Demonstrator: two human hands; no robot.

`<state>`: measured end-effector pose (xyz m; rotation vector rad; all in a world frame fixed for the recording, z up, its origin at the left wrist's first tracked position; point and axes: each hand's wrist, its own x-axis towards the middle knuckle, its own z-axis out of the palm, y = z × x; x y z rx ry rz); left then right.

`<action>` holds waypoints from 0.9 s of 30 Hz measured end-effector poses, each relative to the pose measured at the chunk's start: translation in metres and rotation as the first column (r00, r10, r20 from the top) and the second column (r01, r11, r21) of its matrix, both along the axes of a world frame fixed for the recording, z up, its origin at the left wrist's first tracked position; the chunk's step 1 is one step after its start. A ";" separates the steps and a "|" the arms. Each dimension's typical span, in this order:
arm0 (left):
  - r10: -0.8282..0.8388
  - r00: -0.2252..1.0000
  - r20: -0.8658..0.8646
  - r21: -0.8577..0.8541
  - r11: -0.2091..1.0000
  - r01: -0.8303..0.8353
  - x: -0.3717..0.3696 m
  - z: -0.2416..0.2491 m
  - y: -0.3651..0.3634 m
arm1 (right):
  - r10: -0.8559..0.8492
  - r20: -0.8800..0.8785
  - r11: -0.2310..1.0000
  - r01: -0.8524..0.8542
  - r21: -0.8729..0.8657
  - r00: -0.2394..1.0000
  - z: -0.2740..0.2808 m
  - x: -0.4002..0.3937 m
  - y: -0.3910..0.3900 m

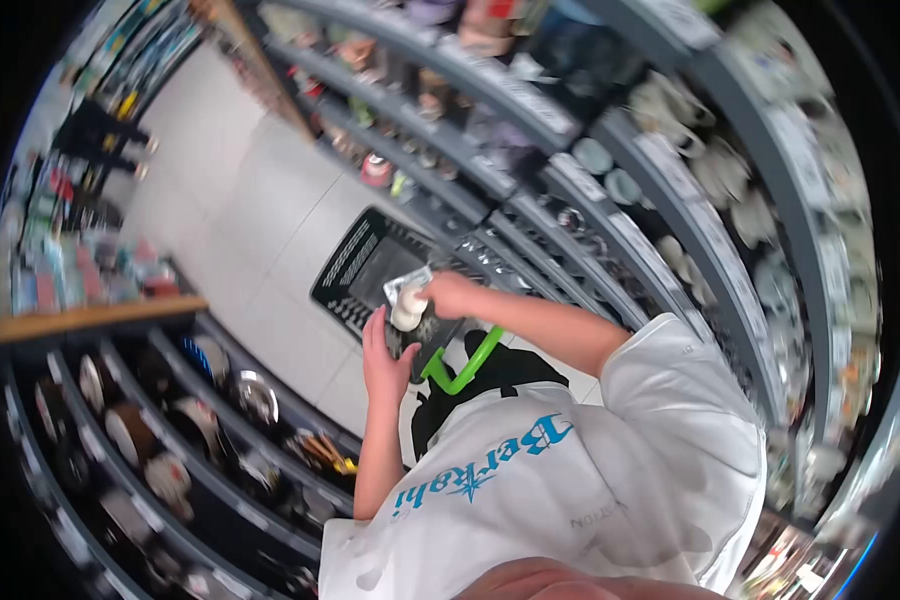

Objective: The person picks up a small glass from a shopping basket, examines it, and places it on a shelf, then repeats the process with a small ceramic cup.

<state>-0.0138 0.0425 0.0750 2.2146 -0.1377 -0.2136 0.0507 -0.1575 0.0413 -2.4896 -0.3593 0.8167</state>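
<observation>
My right hand (454, 296) is closed around the upper right side of a small white item (408, 307), which looks like a cup or a small jar. A white printed tag or card (407, 284) lies against its top. Just left of the item, my left hand (384, 357) is raised with fingers apart, holding nothing. Both hands are over a dark shopping basket or cart (358, 262) with slotted sides. Its bright green handle (467, 370) is near my waist. What lies inside the basket is too blurred to tell.
Shelves (530, 100) with cups and glassware curve along the right side. On the lower left are more shelves (150, 385) holding pans and utensils. A pale tiled floor (225, 190) runs between them. At the upper left, a person in dark clothing (100, 137) stands in the aisle.
</observation>
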 end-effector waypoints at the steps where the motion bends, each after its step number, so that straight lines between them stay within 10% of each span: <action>1: -0.058 0.997 0.051 -0.019 0.998 0.059 0.004 0.003 -0.003 | -0.060 0.079 0.994 0.052 0.092 0.995 -0.009 -0.015 -0.001; 5: -0.194 0.977 -0.088 -0.276 0.947 0.164 0.006 0.011 -0.024 | -0.144 -0.030 0.985 0.146 0.091 0.989 0.042 -0.048 -0.001; 13: -0.528 0.823 0.209 -0.090 0.828 0.554 0.002 0.031 -0.036 | -0.406 0.022 0.906 0.399 0.138 0.914 0.084 -0.112 -0.013; 19: -0.613 0.779 -0.130 -0.510 0.715 0.478 0.012 0.079 -0.030 | -0.435 0.199 0.816 0.291 0.499 0.878 0.143 -0.140 -0.022; 25: -0.741 0.662 0.110 -0.722 0.398 0.566 0.005 0.131 -0.050 | -0.583 0.297 0.682 0.257 0.684 0.756 0.219 -0.156 -0.026; 27: -0.775 0.619 -0.127 -0.962 0.249 0.115 -0.010 0.136 -0.066 | -0.676 0.422 0.654 0.229 0.721 0.604 0.214 -0.160 -0.026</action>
